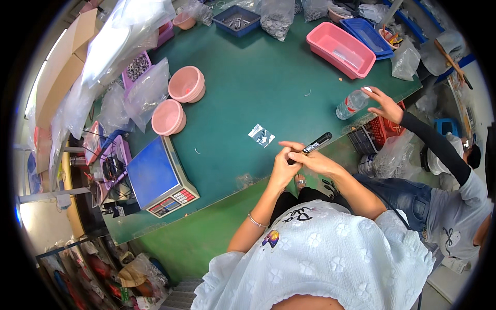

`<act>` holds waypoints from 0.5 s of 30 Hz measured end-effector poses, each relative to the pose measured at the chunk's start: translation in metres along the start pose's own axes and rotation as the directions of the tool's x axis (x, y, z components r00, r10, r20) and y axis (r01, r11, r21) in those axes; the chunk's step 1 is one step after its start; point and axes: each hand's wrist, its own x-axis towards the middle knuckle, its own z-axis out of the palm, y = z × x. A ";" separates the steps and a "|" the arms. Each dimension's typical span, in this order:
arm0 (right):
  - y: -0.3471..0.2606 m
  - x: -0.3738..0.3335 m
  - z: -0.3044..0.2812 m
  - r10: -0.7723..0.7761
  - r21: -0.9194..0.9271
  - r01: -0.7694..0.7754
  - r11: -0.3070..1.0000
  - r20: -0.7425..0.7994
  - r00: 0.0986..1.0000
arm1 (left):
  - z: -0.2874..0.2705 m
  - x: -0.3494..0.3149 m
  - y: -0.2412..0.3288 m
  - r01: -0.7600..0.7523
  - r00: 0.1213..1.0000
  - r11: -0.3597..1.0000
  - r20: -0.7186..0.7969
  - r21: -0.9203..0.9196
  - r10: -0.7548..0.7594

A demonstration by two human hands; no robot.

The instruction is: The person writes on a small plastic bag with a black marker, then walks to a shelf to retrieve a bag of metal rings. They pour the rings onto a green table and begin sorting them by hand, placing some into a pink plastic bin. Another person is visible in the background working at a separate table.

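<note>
A black marker pen slants up and to the right, its cap end free. My right hand is closed on the pen's barrel. Pressed against it, my left hand is closed round the pen's lower end, and its fingertips are partly hidden. Both hands are held just over the near edge of the green table. A small clear plastic bag with dark contents lies flat on the table just beyond my left hand.
A blue-topped scale and two pink bowls stand at left. A pink tub and blue trays are at far right. A co-worker's hand touches a water bottle. A blue tray holds metal parts.
</note>
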 end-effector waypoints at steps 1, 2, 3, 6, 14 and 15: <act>-0.002 0.000 0.000 -0.005 0.005 0.005 1.000 -0.028 1.000 | -0.003 0.002 0.001 0.024 0.999 1.000 0.035 -0.010 -0.024; -0.004 0.000 -0.001 -0.008 0.009 0.008 1.000 -0.054 0.998 | -0.005 0.005 0.004 0.049 0.996 0.999 0.069 -0.021 -0.048; -0.007 -0.002 -0.001 -0.009 0.037 0.013 0.999 -0.087 0.996 | -0.005 0.005 0.007 0.088 0.994 0.995 0.072 -0.041 -0.085; -0.015 -0.008 -0.009 0.000 0.121 0.033 0.992 -0.264 0.964 | -0.003 0.012 0.018 0.140 0.987 0.989 0.090 -0.040 -0.136; 0.009 0.022 -0.087 0.106 0.399 0.170 0.901 -0.582 0.806 | -0.010 0.042 0.007 0.145 0.988 0.986 0.061 -0.079 -0.141; 0.018 0.042 -0.106 0.145 0.468 0.221 0.856 -0.626 0.766 | -0.030 0.048 -0.011 0.177 0.984 0.984 -0.023 -0.014 -0.177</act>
